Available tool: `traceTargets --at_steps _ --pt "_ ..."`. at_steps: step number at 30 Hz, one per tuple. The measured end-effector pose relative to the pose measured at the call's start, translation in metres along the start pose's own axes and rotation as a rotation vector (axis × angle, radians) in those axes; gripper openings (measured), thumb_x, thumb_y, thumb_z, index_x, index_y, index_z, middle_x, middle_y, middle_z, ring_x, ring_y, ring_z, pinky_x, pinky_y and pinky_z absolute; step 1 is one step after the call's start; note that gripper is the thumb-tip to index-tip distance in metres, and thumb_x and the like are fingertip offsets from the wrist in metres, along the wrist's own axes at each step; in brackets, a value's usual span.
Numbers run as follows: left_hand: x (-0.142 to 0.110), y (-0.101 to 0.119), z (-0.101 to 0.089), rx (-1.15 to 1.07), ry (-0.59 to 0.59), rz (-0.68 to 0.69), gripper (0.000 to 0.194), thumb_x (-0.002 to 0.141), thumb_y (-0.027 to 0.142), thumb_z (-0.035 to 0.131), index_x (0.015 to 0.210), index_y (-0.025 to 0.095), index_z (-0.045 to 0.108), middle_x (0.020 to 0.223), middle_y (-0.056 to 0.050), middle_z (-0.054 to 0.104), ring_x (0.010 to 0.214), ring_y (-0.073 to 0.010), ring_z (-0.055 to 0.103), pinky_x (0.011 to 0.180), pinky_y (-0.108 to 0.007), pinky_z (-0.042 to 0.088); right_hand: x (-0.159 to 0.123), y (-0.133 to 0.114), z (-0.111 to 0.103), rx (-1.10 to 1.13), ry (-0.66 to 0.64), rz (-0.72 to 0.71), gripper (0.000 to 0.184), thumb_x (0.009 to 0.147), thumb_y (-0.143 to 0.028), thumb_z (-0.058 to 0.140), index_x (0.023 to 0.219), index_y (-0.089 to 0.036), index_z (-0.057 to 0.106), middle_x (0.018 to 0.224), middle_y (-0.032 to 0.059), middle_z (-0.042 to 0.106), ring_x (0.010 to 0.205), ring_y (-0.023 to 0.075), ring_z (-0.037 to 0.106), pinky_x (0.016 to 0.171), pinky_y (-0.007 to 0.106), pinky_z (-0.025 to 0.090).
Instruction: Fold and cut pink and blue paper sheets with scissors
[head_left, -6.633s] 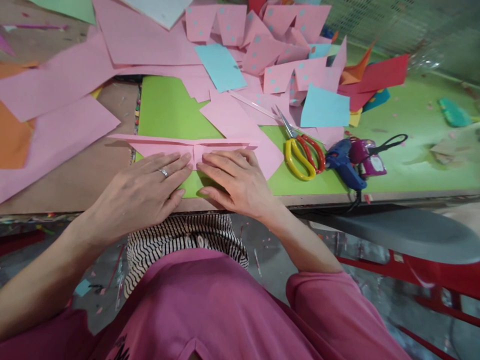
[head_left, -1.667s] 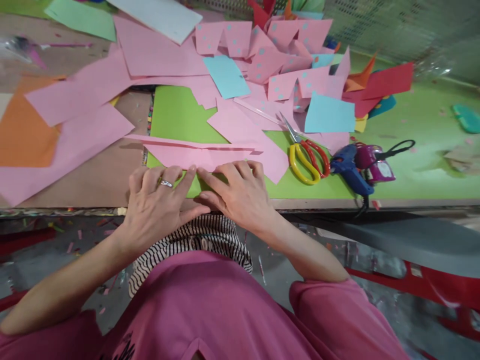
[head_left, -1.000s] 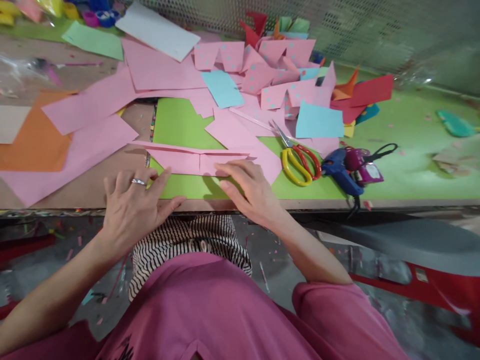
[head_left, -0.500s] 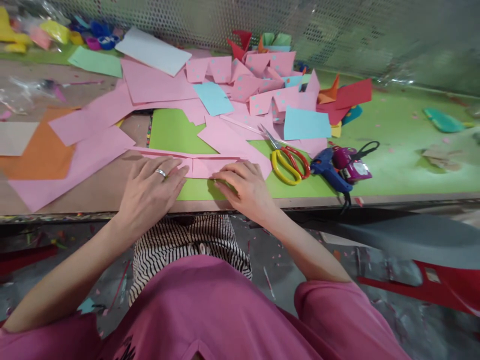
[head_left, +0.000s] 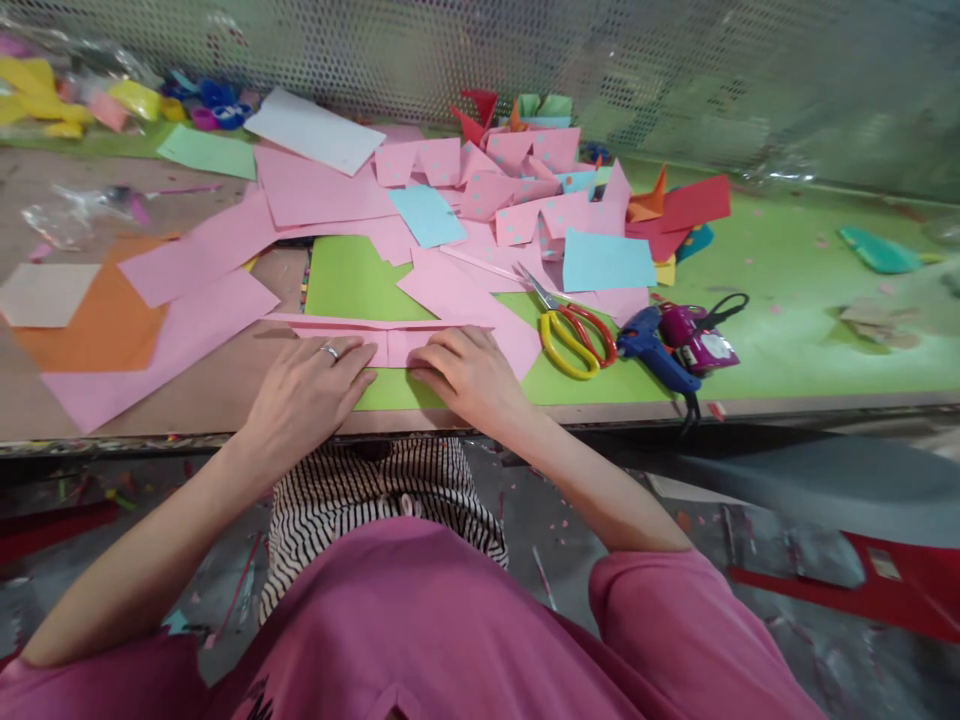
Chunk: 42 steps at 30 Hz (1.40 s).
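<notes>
A long folded pink paper strip [head_left: 399, 343] lies across a green sheet [head_left: 349, 280] near the table's front edge. My left hand [head_left: 309, 393], with a ring on one finger, lies flat with its fingers stretched over the strip's left half. On the strip's right half my right hand [head_left: 469, 372] presses down, fingers slightly bent and resting on the paper. The fingertips of the two hands nearly meet at the strip's middle fold. Neither hand grips anything.
Yellow-and-red scissors [head_left: 571, 335], a blue glue gun [head_left: 654, 347] and a purple tool [head_left: 701, 338] lie to the right. Loose pink, blue, orange and red paper pieces [head_left: 525, 190] cover the table behind. A perforated metal wall [head_left: 600, 70] stands at the back.
Both hands lifted off and drew back a second ago, then came down on the strip again. They now press closer to its middle. The camera has tilted up.
</notes>
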<state>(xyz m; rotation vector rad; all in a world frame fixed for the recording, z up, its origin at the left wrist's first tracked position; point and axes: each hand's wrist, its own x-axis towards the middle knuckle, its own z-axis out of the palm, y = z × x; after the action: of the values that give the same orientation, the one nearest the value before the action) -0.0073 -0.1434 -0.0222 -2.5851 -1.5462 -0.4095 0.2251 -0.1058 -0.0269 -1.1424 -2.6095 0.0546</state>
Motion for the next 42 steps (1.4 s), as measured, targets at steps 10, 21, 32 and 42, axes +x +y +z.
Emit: traceTargets --at_steps 10,21,32,42 --pt "-0.006 -0.008 -0.028 -0.155 0.064 -0.020 0.035 0.105 0.027 0.041 0.125 0.018 0.069 0.125 -0.010 0.075 0.113 -0.0261 0.071 0.097 -0.042 0.056 0.000 0.002 -0.006 -0.049 -0.024 -0.039 0.029 0.106 -0.030 0.049 0.124 -0.022 0.069 0.121 0.0075 0.072 0.105 0.0243 0.054 0.084 0.039 0.037" --pt "0.008 -0.028 -0.002 -0.258 -0.091 -0.043 0.042 0.105 0.034 0.035 0.124 0.019 0.069 0.132 -0.011 0.072 0.114 -0.0280 0.071 0.096 -0.045 0.058 0.028 0.013 -0.003 -0.065 -0.104 -0.125 0.039 0.100 -0.006 0.043 0.125 -0.023 0.068 0.125 0.0058 0.072 0.110 0.0248 0.055 0.086 0.039 0.036" --pt "0.004 -0.043 0.006 -0.340 -0.046 0.049 0.036 0.100 0.033 0.043 0.114 0.020 0.073 0.129 -0.008 0.074 0.113 -0.0253 0.072 0.098 -0.044 0.059 0.052 0.031 0.000 0.003 -0.160 -0.273 0.028 0.105 -0.028 0.050 0.125 -0.021 0.068 0.127 0.0064 0.073 0.113 0.0231 0.056 0.094 0.038 0.040" --pt "0.006 -0.049 0.005 -0.203 0.028 0.211 0.033 0.102 0.028 0.044 0.116 0.019 0.072 0.125 -0.009 0.076 0.108 -0.0244 0.074 0.096 -0.041 0.058 0.050 0.039 0.006 0.128 -0.123 -0.318 0.030 0.106 -0.029 0.044 0.123 -0.019 0.067 0.125 0.0086 0.072 0.113 0.0215 0.060 0.098 0.038 0.042"
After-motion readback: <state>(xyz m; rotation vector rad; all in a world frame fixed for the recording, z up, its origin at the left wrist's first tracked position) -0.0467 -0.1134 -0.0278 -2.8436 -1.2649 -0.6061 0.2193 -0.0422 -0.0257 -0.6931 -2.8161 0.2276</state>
